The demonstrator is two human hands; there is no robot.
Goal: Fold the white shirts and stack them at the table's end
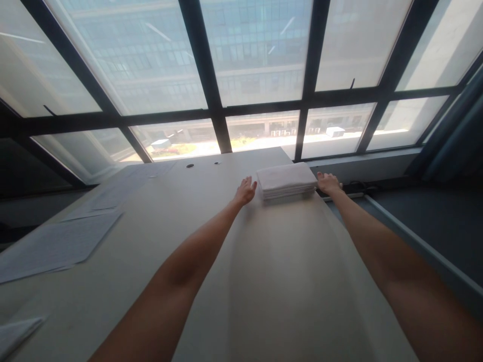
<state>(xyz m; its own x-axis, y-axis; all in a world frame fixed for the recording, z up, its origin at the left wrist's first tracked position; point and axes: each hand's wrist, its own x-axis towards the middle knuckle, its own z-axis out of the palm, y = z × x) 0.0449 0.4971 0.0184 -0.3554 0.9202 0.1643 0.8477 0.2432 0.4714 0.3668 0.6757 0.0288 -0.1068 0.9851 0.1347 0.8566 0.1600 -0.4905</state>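
Note:
A stack of folded white cloths (287, 176) lies at the far right part of the white table (169, 236), near the window. Just left of the stack is my left hand (246, 191), its fingers apart and nothing in it. On the other side, my right hand (329, 183) is at the stack's right edge with its fingers extended. Whether it touches the cloth I cannot tell. Both arms reach far forward over the table.
Printed sheets of paper (56, 246) lie on the left of the table. A white folded item (17, 334) shows at the lower left corner. Two round holes (190, 166) mark the far tabletop. Behind stand large dark-framed windows (260, 108); a curtain (449, 136) hangs at right.

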